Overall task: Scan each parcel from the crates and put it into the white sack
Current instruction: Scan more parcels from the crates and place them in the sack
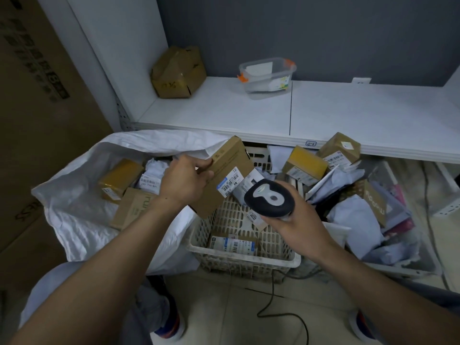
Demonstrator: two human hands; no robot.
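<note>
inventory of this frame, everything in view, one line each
sack: one, white, open on floor at left
parcels in sack: at least three, brown and white, inside it
held box: one, brown with white label, above sack edge
scanner: one, black and grey, over the crate
crate: one, white, centre floor, few parcels inside
second crate: one, grey, right, heaped with boxes and bags
shelf: one, white, behind the crates
battered box: one, brown, on shelf at left
tub: one, clear with orange clips, on shelf
carton: one, brown, far left
cable: one, black, on floor
left hand: one, grips held box
right hand: one, holds scanner
</note>
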